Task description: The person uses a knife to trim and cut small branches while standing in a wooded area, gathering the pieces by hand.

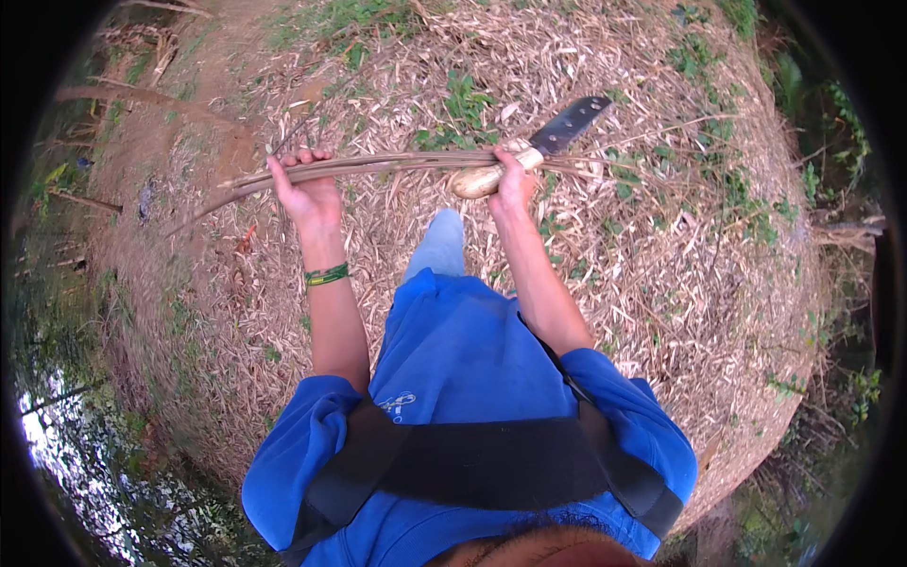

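Note:
A bundle of long thin brown sticks [406, 163] stretches across in front of me, roughly level. My left hand [314, 194], palm up, holds the bundle towards its left end, with the fingertips showing on the far side. Further right, my right hand [513, 187] grips a large knife by its pale wooden handle [475, 181] and pinches the sticks along with it. The knife's dark, spotted blade [573, 123] points away to the upper right, beyond that hand. Part of the handle is hidden under the right fingers.
Dry leaf and stalk litter [661, 283] covers the ground, with green weeds [465, 102] ahead. Bare brown soil [203, 113] lies at the far left. Below the sticks one light-blue trouser leg [439, 244] shows. Branches [850, 234] and bushes stand along the right rim.

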